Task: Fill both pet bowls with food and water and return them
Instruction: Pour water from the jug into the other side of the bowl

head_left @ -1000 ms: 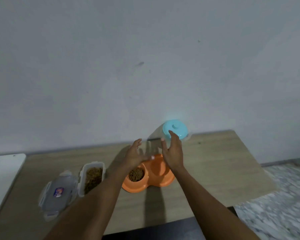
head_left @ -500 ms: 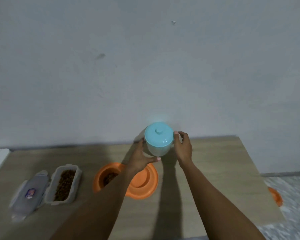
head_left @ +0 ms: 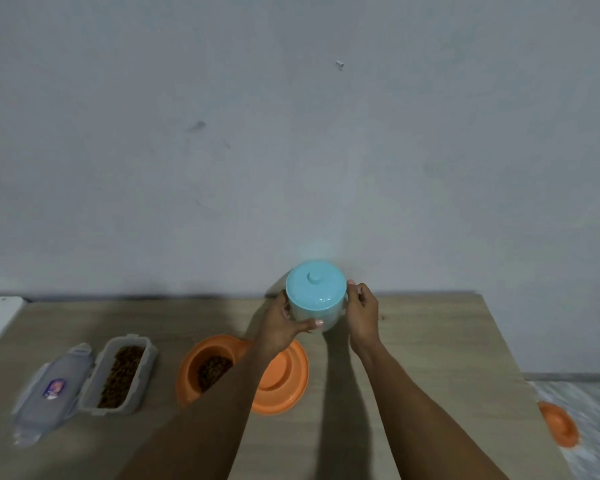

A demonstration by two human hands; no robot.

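1. Both arms reach forward over the wooden table (head_left: 430,358); the left hand (head_left: 284,323) wraps the pale jar (head_left: 321,315) from its left side, thumb across the front; the right hand (head_left: 362,313) holds the right side, fingers curled.
2. The jar is round and smooth, with a glossy turquoise lid (head_left: 316,289) (a small knob on top); it is near the wall.
3. The orange double bowl (head_left: 281,375) is plastic; the left cup holds brown kibble (head_left: 212,370), the right cup looks dry.
4. A clear rectangular food box (head_left: 122,374) stands open, its lid (head_left: 51,389) beside it.
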